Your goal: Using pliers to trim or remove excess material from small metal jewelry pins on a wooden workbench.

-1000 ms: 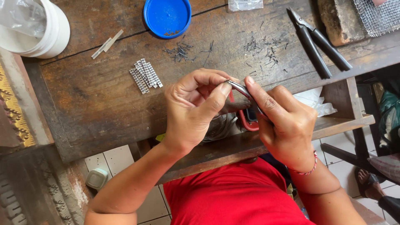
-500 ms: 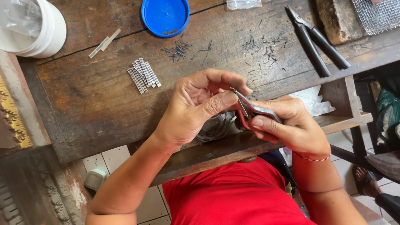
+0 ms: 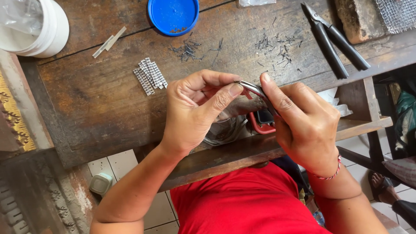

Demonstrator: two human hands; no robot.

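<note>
1. The left hand [image 3: 195, 115] is pinching a tiny piece, too small to identify, at the plier tips.
2. The right hand [image 3: 303, 123] is gripping red-handled pliers [image 3: 259, 93] above the worn wooden bench [image 3: 86, 112].
3. Judged: bending is underway; steady, light squeezing seems called for.
4. Ridged metal strips [image 3: 149, 76] and dark wire clippings [image 3: 190, 47] are lying beyond.
</note>
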